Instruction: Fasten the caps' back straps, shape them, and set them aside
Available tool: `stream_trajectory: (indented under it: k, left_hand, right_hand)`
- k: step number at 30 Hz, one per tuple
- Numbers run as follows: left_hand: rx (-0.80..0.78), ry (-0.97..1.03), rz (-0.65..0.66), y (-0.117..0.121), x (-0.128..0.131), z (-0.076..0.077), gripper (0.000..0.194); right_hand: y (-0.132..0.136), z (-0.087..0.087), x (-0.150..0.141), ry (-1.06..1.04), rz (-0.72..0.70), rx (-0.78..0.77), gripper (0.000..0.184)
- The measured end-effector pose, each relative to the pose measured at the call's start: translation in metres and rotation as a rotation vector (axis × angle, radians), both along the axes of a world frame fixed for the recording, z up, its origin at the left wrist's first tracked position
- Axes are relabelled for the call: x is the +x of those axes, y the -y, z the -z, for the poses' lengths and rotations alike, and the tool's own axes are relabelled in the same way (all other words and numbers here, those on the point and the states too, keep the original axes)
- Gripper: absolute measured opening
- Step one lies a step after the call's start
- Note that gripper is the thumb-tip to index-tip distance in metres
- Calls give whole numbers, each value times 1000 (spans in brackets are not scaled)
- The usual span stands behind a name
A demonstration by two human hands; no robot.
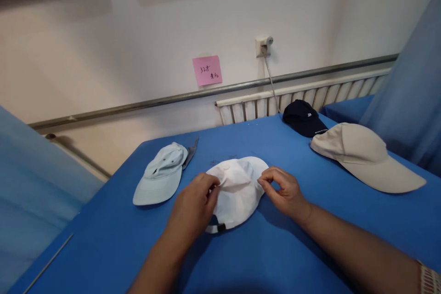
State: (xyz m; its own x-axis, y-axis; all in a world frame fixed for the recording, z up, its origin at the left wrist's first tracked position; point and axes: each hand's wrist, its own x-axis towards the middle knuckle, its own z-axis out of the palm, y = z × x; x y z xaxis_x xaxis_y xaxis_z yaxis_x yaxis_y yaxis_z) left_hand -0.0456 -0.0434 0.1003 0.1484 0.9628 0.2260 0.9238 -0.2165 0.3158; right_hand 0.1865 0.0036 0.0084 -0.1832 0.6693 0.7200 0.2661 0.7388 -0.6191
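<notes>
Fingers of the left hand are closed on the left side of a white cap, whose fabric is pinched near the thumb. By the right hand, the cap's right edge is held between thumb and forefinger, with the fingertips brought together. The white cap is placed at the centre of the frame on a blue table surface; its brim is turned toward the upper right, and its strap, fitted with a dark buckle, is turned toward the bottom.

To the left of centre, a pale blue cap is laid with its brim pointed to the lower left. At the right of the frame, a beige cap is seen, its long brim directed to the lower right, and just beyond it a navy cap is set. A thin rod is seen at the lower left. On the wall, at upper centre, a pink note is stuck above a metal rail.
</notes>
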Motion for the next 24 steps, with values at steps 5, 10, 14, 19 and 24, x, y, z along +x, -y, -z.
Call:
stream_trajectory:
  k: [5,10,14,19,24]
  left_hand:
    - [55,11,30,-12,-26,-2,15]
    - [82,102,181,-9,-26,-7,16]
    - [91,141,233,-4,-20,-9,19]
    - [72,184,269,-2,-15,-7,21]
    - [163,170,222,-6,-18,-3,18]
  right_hand:
    - [-4,7,-2,35,3,-14,10]
    - [-28,21,0,81,72,-83,35]
    - [-38,14,5,136,-13,-129,40]
    - [-41,13,-1,153,-165,-158,27]
    - [-41,13,-3,91,-75,-91,13]
